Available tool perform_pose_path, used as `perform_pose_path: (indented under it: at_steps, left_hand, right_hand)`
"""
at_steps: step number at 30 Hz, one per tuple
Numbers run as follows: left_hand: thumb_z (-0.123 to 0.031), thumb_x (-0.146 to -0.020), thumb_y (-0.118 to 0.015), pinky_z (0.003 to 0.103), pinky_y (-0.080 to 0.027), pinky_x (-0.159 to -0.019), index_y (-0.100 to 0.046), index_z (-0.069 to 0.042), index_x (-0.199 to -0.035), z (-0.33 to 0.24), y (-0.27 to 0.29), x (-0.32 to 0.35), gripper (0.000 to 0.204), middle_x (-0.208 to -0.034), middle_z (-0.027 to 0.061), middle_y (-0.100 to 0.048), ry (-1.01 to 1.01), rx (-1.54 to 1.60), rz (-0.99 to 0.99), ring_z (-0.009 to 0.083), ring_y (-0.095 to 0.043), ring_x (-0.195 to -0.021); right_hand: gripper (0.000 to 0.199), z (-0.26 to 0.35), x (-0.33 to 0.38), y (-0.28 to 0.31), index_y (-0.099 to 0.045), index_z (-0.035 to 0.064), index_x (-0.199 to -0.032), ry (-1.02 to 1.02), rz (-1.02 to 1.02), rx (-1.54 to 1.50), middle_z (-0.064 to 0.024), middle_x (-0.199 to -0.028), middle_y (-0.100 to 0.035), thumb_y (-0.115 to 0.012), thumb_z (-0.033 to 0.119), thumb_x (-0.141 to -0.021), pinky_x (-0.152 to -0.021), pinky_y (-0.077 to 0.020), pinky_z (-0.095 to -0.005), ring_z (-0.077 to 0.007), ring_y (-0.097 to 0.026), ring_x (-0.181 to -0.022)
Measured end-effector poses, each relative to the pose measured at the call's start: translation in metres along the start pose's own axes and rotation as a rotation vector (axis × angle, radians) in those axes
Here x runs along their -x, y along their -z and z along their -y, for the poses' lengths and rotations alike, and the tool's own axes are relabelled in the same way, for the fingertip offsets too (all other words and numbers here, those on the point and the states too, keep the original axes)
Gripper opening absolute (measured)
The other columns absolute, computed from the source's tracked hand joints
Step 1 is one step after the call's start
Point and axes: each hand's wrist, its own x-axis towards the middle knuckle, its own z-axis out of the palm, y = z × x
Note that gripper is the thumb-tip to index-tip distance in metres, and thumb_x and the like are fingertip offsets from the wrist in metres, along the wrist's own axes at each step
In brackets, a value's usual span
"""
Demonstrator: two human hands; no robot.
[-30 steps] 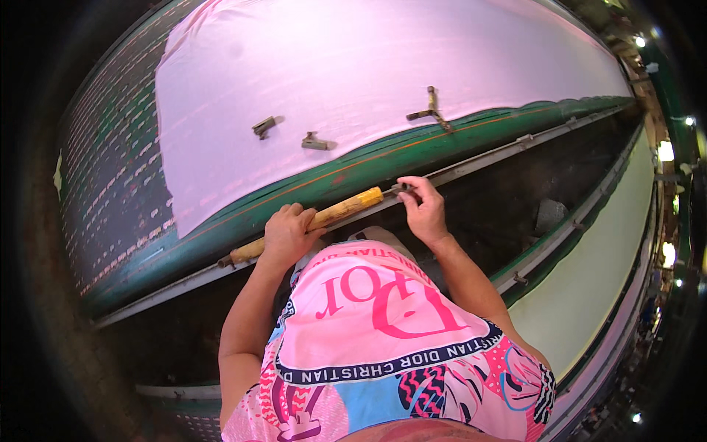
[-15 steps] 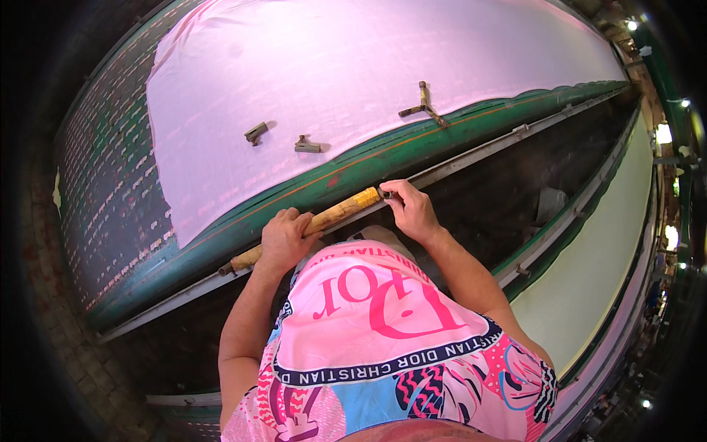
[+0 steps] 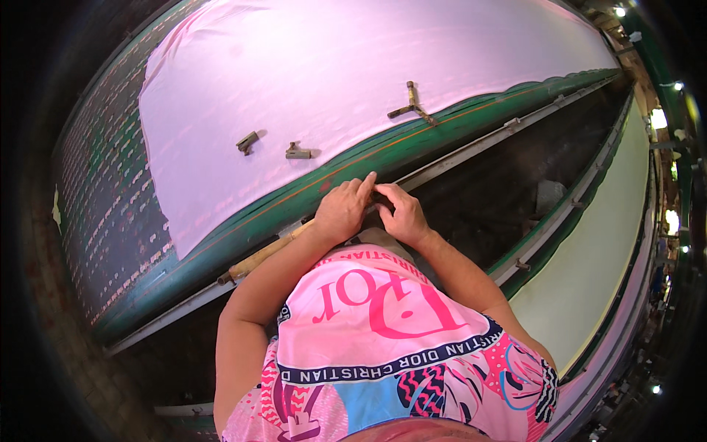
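Note:
A long yellow-brown rod point(image 3: 258, 261) lies slantwise in front of me along the green table edge, its dark tip at the lower left. My left hand point(image 3: 342, 212) is closed around the rod's right end and hides it. Against those fingers, my right hand point(image 3: 403, 219) pinches at the same end; the small dark piece there is mostly covered. Beyond my hands, two small grey metal clamps point(image 3: 248, 143) and a three-armed brown metal tool point(image 3: 412, 107) rest on pink cloth point(image 3: 331, 66).
The cloth covers a long table with a green rounded edge point(image 3: 353, 166) and a metal rail point(image 3: 456, 156) below it. At the left the bare table surface point(image 3: 110, 191) carries rows of pale marks. A second table with pale cloth point(image 3: 596, 258) stands at the right, across a dark gap.
My left hand has slid up along the rod from its middle to its right end, meeting my right hand. The small dark piece there is now mostly hidden.

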Motion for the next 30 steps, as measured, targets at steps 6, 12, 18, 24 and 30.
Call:
perform_pose_path:
  at_steps: [6,12,18,24,30]
  left_hand:
    - [-0.013,-0.104,-0.062,0.049,-0.06,-0.09,-0.061,-0.014,-0.145,-0.009,-0.002,-0.016,0.041,-0.112,0.0135,-0.067,-0.089,-0.089,0.057,0.0345,-0.072,-0.106]
    - [-0.011,-0.102,-0.064,0.048,-0.061,-0.089,-0.064,-0.011,-0.129,-0.006,-0.006,-0.022,0.027,-0.11,0.0126,-0.069,-0.118,-0.141,0.095,0.0347,-0.073,-0.103]
    - [-0.009,-0.101,-0.064,0.048,-0.062,-0.093,-0.064,-0.008,-0.13,-0.003,-0.004,-0.022,0.028,-0.123,0.0126,-0.075,-0.129,-0.108,0.114,0.0357,-0.074,-0.106]
    - [-0.009,-0.1,-0.065,0.048,-0.061,-0.091,-0.066,-0.006,-0.124,-0.004,-0.003,-0.025,0.025,-0.117,0.0138,-0.076,-0.192,-0.074,0.081,0.036,-0.074,-0.104]
    - [-0.006,-0.097,-0.068,0.045,-0.061,-0.095,-0.065,-0.006,-0.125,-0.006,-0.004,-0.023,0.028,-0.119,0.013,-0.075,-0.185,-0.061,0.056,0.0341,-0.073,-0.107]
  right_hand:
    - [0.024,-0.03,-0.022,0.026,-0.076,0.0009,-0.12,0.009,-0.269,0.127,-0.0198,-0.114,-0.077,-0.07,-0.006,-0.097,-0.09,-0.0638,-0.048,-0.0422,-0.077,-0.104]
    - [0.033,-0.085,-0.123,0.072,-0.077,0.0077,-0.132,-0.005,-0.11,0.673,-0.0169,-0.126,-0.073,-0.073,0.007,-0.1,-0.111,-0.054,-0.0527,-0.0397,-0.069,-0.123]
    - [0.033,-0.118,-0.184,0.071,-0.078,0.0118,-0.126,-0.083,0.2,0.805,-0.0171,-0.12,-0.072,-0.068,-0.001,-0.097,-0.105,-0.0571,-0.0549,-0.0405,-0.071,-0.121]
    - [0.027,-0.122,-0.162,0.085,-0.07,0.0079,-0.118,-0.063,0.015,0.478,-0.0219,-0.115,-0.071,-0.065,-0.002,-0.093,-0.094,-0.0609,-0.0528,-0.0434,-0.073,-0.107]
    - [0.047,-0.057,-0.034,0.094,-0.071,0.0016,-0.145,0.055,-0.163,0.082,-0.0199,-0.114,-0.082,-0.074,0.001,-0.098,-0.087,-0.0649,-0.0467,-0.0348,-0.082,-0.104]
